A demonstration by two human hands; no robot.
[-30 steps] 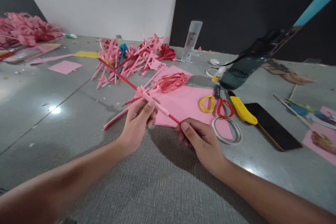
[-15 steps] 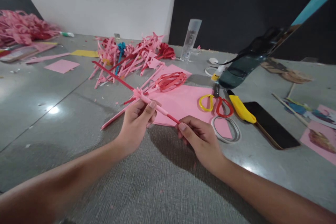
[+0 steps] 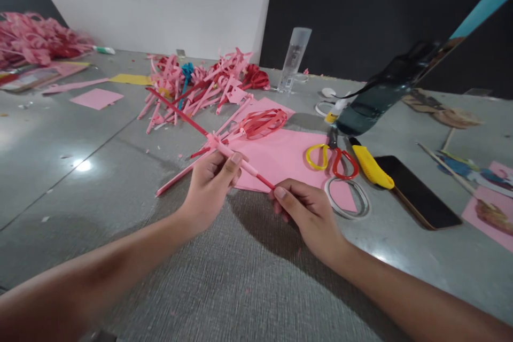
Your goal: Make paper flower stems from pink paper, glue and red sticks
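Barely a shift from half a second ago: your left hand [image 3: 207, 188] pinches the rolled pink tube [image 3: 249, 168], your right hand [image 3: 308, 211] the slim red strip [image 3: 265, 181] jutting from its near end, held up before the pink sheets [image 3: 276, 152].

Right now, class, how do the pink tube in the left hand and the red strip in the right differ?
The pink tube is thicker, the red strip slimmer. The pink tube is paler, the red strip deeper-coloured. The red strip seems to pass both ends of the pink tube and looks longer. Both slant along one line.
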